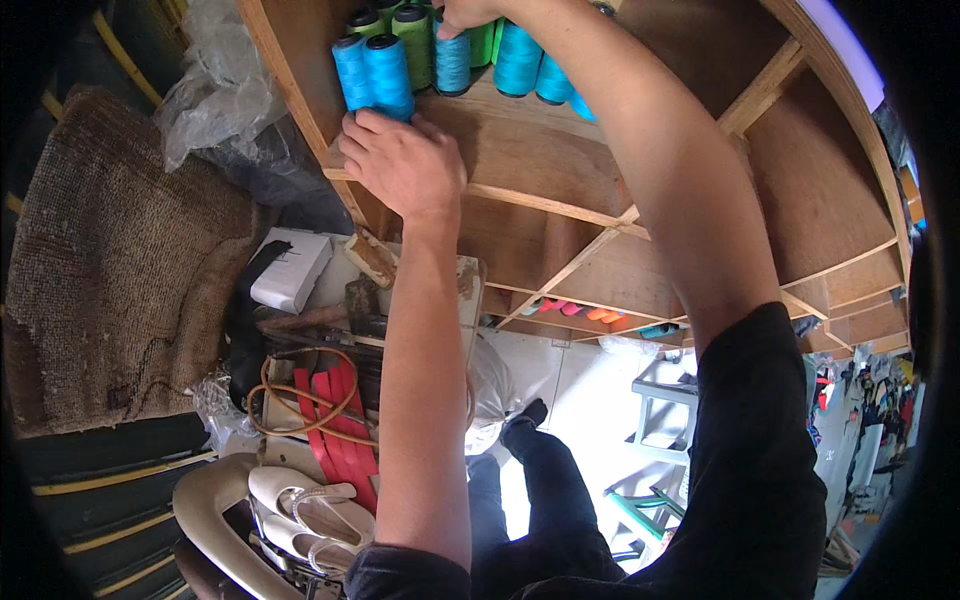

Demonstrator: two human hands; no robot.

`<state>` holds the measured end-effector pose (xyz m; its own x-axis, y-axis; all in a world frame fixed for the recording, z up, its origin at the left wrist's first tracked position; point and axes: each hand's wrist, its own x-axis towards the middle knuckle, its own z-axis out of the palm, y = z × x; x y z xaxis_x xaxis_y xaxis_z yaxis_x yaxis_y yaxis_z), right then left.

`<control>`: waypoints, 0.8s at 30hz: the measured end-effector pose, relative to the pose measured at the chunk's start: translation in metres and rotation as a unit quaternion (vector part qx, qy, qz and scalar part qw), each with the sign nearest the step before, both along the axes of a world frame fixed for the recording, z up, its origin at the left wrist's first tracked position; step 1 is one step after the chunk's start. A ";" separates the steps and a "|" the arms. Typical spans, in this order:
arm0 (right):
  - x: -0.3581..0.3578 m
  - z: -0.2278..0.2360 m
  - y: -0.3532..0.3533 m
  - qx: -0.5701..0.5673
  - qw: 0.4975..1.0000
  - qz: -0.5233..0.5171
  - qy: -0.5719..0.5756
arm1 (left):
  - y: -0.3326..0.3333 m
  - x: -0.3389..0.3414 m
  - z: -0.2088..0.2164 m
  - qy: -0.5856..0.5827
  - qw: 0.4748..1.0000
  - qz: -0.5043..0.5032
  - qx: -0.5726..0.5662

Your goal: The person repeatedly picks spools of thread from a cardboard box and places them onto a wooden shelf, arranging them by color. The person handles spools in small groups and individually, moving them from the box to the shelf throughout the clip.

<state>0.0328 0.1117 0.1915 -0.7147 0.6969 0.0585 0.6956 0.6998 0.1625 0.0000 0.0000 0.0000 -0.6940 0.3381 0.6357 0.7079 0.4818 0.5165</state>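
Head view, blue spools point(389, 80) standing, long axes upright, left hand point(404, 160) touching two, right hand point(468, 12) touching another, grips unclear.

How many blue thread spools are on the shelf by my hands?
6 visible: two blue spools beside the left hand, one at the right hand, three along the right forearm. More may be hidden behind it.

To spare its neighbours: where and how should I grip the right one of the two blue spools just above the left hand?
Probably around that blue spool, just under its black top, coming from the open front of the shelf. It stands roughly upright, rounded upper front exposed; another blue spool crowds its left, a green spool stands behind, and the left hand is near its foot.
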 end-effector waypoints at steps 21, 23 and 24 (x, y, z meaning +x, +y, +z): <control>0.029 -0.001 0.004 0.002 0.999 -0.033 -0.005 | -0.015 -0.007 0.009 0.155 0.972 -0.174 -0.005; 0.042 0.006 0.002 0.027 0.999 -0.017 -0.024 | -0.002 0.000 0.018 0.171 0.932 -0.316 -0.037; 0.041 0.015 0.003 0.006 0.997 -0.056 -0.051 | -0.002 0.002 0.021 0.185 0.942 -0.277 -0.045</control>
